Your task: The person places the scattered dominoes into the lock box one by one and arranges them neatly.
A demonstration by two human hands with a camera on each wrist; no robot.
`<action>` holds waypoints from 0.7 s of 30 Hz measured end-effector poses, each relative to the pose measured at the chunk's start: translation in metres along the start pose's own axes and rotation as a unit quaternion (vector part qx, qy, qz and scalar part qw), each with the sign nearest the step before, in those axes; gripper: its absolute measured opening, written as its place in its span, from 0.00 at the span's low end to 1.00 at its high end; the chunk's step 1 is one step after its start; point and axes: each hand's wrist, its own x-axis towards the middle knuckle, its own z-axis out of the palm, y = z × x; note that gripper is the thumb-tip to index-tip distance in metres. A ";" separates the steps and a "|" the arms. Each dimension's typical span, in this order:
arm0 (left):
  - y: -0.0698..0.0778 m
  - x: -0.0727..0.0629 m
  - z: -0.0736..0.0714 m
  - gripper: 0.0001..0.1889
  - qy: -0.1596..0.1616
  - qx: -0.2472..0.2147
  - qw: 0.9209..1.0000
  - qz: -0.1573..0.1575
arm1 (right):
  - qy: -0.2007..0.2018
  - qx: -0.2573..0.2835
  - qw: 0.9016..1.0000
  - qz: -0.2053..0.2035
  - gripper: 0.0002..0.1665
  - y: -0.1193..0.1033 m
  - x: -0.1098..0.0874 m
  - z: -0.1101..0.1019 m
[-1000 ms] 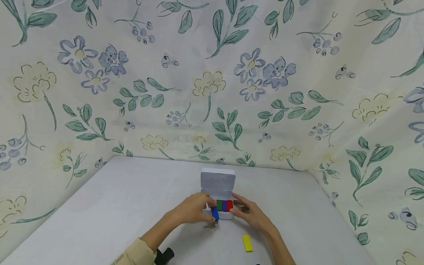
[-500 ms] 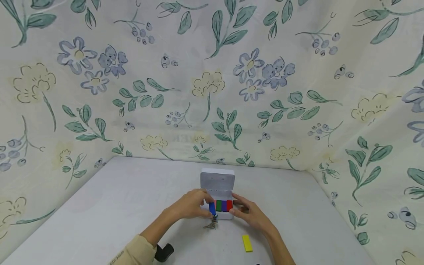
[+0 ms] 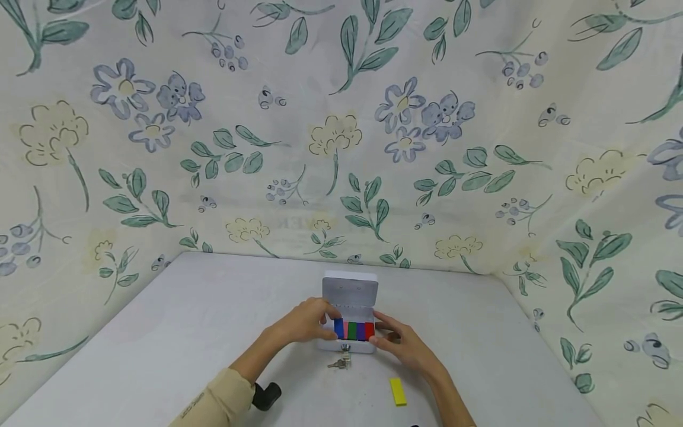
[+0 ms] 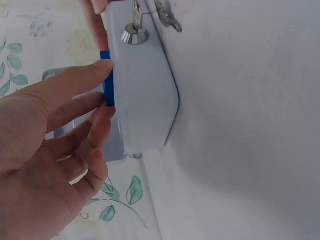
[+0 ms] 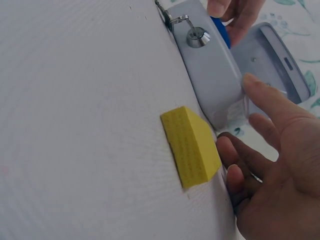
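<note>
A white metal cash box [image 3: 360,347] stands on the table with its lid [image 3: 349,292] raised. Inside, a pink block [image 3: 345,330], a green block [image 3: 352,331], a purple block [image 3: 361,331] and a red block [image 3: 369,331] form a row. My left hand [image 3: 305,323] pinches a blue block [image 4: 108,87] at the row's left end, its top level with the box rim in the left wrist view. My right hand [image 3: 409,351] holds the box's right end, thumb at the front corner and index finger toward the back. Keys [image 3: 338,363] hang from the front lock [image 4: 135,35].
A yellow block [image 3: 398,392] lies on the white table [image 3: 224,308] in front of the box, near my right wrist. A black cylindrical thing [image 3: 267,396] shows beside my left sleeve. Floral cloth [image 3: 341,148] closes off the back and sides.
My left hand has moved back and slightly left with the blue block, from above the box's front to beside the pink block. The lock and keys are uncovered. My right hand has stayed put.
</note>
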 end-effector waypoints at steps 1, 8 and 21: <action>0.000 0.000 0.000 0.19 -0.001 -0.001 1.000 0.000 | 0.000 0.000 1.000 0.000 0.39 0.000 0.000 0.000; -0.002 0.003 -0.004 0.20 -0.003 -0.017 1.000 -0.011 | -0.001 0.003 1.000 0.002 0.39 -0.002 -0.001 0.000; -0.014 0.009 -0.003 0.19 -0.004 -0.018 1.000 -0.013 | 0.003 -0.003 1.000 0.004 0.39 -0.002 -0.001 0.000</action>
